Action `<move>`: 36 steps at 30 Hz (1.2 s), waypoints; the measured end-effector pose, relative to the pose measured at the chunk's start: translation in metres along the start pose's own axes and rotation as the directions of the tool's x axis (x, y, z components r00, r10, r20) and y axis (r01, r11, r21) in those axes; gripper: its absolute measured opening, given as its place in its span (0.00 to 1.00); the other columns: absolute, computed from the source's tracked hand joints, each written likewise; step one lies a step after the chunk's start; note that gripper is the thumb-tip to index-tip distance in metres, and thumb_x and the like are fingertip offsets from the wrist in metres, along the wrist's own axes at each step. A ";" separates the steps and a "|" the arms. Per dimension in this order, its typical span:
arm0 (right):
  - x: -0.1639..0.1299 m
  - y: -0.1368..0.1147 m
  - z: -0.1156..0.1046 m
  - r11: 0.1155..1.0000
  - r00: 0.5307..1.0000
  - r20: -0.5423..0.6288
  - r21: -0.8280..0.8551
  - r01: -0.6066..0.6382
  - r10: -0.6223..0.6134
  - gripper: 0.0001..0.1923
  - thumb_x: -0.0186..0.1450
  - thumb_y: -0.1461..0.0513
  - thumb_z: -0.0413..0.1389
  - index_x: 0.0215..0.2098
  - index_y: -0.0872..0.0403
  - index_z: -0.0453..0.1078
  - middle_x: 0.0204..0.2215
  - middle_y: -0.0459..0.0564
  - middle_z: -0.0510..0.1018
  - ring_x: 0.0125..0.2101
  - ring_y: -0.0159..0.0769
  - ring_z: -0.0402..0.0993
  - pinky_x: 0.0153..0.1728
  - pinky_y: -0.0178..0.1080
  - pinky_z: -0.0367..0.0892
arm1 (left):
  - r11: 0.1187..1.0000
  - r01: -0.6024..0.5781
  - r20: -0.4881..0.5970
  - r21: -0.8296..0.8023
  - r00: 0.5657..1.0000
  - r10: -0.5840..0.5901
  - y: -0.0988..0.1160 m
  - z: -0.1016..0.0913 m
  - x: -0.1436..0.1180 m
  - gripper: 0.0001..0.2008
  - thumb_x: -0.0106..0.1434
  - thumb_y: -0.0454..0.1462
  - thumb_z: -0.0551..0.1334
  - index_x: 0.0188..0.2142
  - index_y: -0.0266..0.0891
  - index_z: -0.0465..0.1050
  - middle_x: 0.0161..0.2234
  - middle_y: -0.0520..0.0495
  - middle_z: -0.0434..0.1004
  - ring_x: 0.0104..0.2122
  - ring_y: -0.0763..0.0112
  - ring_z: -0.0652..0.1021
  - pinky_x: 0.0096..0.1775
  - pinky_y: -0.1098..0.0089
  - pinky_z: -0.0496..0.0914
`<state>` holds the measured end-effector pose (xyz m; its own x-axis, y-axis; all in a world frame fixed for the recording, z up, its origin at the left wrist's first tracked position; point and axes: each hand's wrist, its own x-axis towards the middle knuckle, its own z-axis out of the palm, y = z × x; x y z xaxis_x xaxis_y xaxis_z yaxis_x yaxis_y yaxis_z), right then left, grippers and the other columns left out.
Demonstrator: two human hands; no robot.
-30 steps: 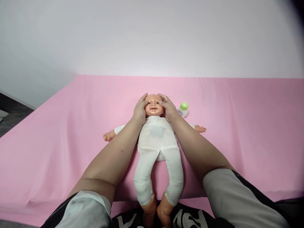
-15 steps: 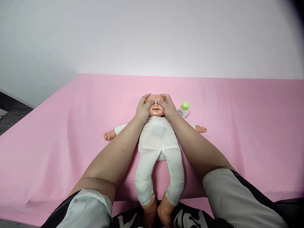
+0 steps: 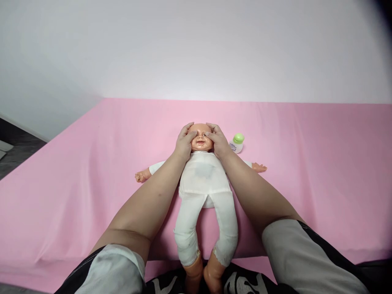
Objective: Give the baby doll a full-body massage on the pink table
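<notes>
Two hands show in the head view, on either side of the head of a doll [image 3: 204, 175]: the left hand [image 3: 184, 143] and the right hand [image 3: 218, 142], each grip spread and loosely curved against it, thumbs across the face by the eyes. Lying face up on pink cloth [image 3: 122, 134], the doll stretches from between both grips toward the wearer. Just right of the right grip is a green-capped bottle [image 3: 237, 143].
</notes>
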<state>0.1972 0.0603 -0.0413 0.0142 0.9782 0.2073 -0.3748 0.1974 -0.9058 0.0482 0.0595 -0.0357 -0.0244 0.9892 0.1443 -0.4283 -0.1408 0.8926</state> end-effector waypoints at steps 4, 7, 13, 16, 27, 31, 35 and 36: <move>-0.002 0.001 -0.001 0.998 1.000 0.004 -0.065 0.026 -0.026 0.32 0.55 0.49 0.73 0.54 0.43 0.71 0.53 0.46 0.78 0.58 0.45 0.73 0.65 0.52 0.69 | 0.999 0.015 0.004 0.033 1.000 -0.016 0.001 0.001 0.000 0.32 0.51 0.42 0.76 0.57 0.44 0.77 0.54 0.43 0.79 0.52 0.52 0.82 0.56 0.52 0.77; -0.003 0.001 -0.002 0.994 0.999 -0.014 -0.102 0.049 -0.050 0.32 0.56 0.48 0.74 0.54 0.44 0.70 0.53 0.46 0.78 0.58 0.45 0.73 0.65 0.51 0.69 | 0.999 0.013 -0.006 0.047 1.000 -0.013 0.002 0.002 0.000 0.32 0.52 0.42 0.75 0.57 0.44 0.77 0.56 0.42 0.78 0.54 0.50 0.81 0.58 0.51 0.76; 0.002 0.004 -0.003 0.985 0.998 -0.040 -0.165 0.048 -0.056 0.34 0.54 0.46 0.74 0.53 0.44 0.70 0.52 0.47 0.77 0.57 0.46 0.73 0.64 0.52 0.68 | 0.995 -0.004 0.014 0.104 1.000 0.002 -0.001 0.000 0.002 0.32 0.53 0.43 0.74 0.58 0.45 0.76 0.56 0.43 0.78 0.54 0.52 0.81 0.58 0.52 0.76; 0.006 0.008 -0.004 0.986 0.997 -0.057 -0.161 0.040 -0.050 0.34 0.54 0.45 0.74 0.53 0.44 0.70 0.52 0.47 0.76 0.56 0.47 0.73 0.63 0.52 0.69 | 0.987 -0.024 0.024 0.158 1.000 0.020 -0.003 -0.002 0.005 0.32 0.56 0.45 0.73 0.60 0.45 0.76 0.57 0.43 0.79 0.54 0.53 0.80 0.58 0.53 0.76; 0.011 0.018 -0.009 0.985 0.997 -0.021 -0.157 0.067 -0.071 0.33 0.58 0.42 0.70 0.55 0.44 0.69 0.53 0.48 0.76 0.56 0.47 0.72 0.61 0.51 0.69 | 0.990 -0.002 0.017 0.138 1.000 0.000 -0.001 -0.001 0.004 0.32 0.57 0.45 0.73 0.60 0.45 0.75 0.55 0.44 0.79 0.52 0.55 0.81 0.56 0.55 0.77; 0.013 0.019 -0.009 0.989 0.997 -0.013 -0.129 0.069 -0.071 0.31 0.58 0.41 0.70 0.53 0.43 0.70 0.52 0.48 0.76 0.56 0.46 0.73 0.61 0.51 0.70 | 0.992 0.011 -0.005 0.125 1.000 -0.011 0.001 0.001 0.003 0.32 0.56 0.44 0.73 0.60 0.44 0.76 0.55 0.44 0.80 0.51 0.56 0.82 0.55 0.56 0.77; 0.013 0.018 -0.008 0.993 0.998 -0.016 -0.101 0.059 -0.061 0.30 0.58 0.42 0.69 0.53 0.44 0.71 0.52 0.48 0.77 0.55 0.46 0.74 0.61 0.52 0.70 | 0.995 0.022 -0.017 0.101 1.000 -0.020 0.002 0.003 0.002 0.33 0.54 0.43 0.73 0.60 0.42 0.76 0.53 0.44 0.80 0.49 0.57 0.83 0.53 0.57 0.78; 0.012 0.017 -0.008 0.994 0.998 -0.017 -0.089 0.055 -0.056 0.30 0.58 0.43 0.70 0.52 0.44 0.71 0.51 0.48 0.77 0.55 0.46 0.74 0.61 0.52 0.70 | 0.995 0.023 -0.019 0.096 1.000 -0.022 0.002 0.003 0.002 0.33 0.54 0.43 0.73 0.60 0.42 0.75 0.53 0.44 0.81 0.48 0.57 0.83 0.52 0.57 0.79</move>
<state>0.1978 0.0763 -0.0573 0.0511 0.9664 0.2518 -0.2891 0.2556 -0.9225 0.0503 0.0615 -0.0320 -0.0323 0.9926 0.1168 -0.3400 -0.1208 0.9326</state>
